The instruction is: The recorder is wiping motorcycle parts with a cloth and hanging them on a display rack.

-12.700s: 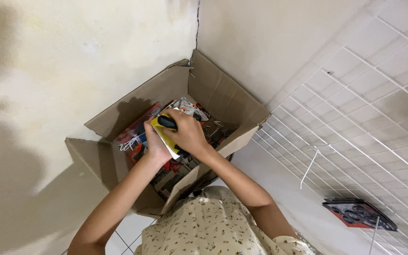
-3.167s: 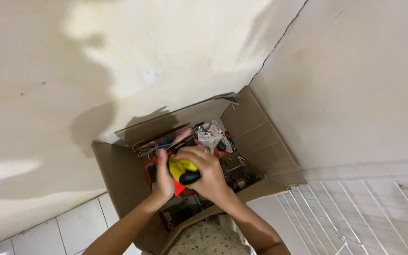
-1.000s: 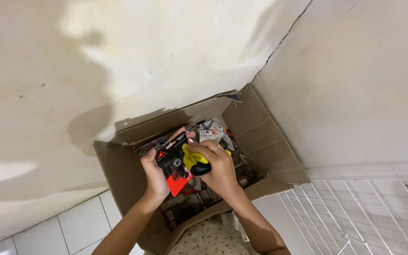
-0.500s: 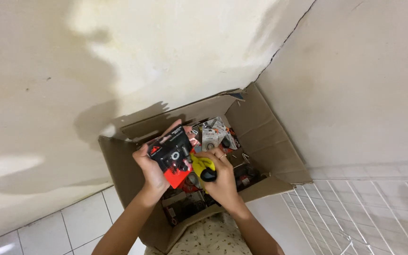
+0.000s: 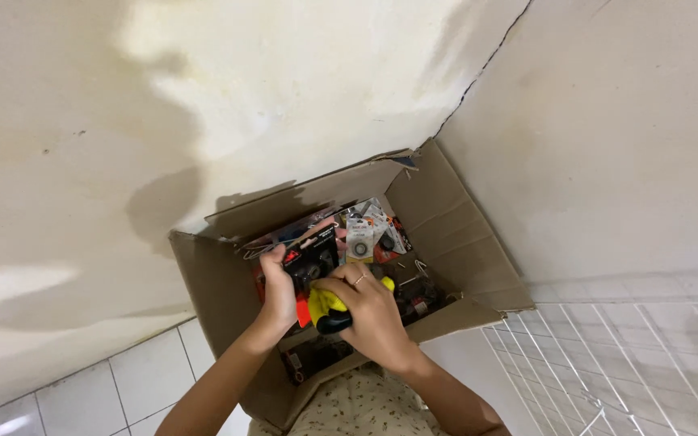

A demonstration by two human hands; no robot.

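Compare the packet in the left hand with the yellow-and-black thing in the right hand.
The black and red packet is flat and card-like; the yellow and black item is bulkier and rounded. The left hand pinches the packet by its edge, most of it showing, while the right hand wraps over the yellow item, hiding much of it. Both are held above the open cardboard box.

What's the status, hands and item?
Left hand grips black-and-red packet. Right hand grips yellow-and-black tool. Both over open cardboard box. Nothing blocking.
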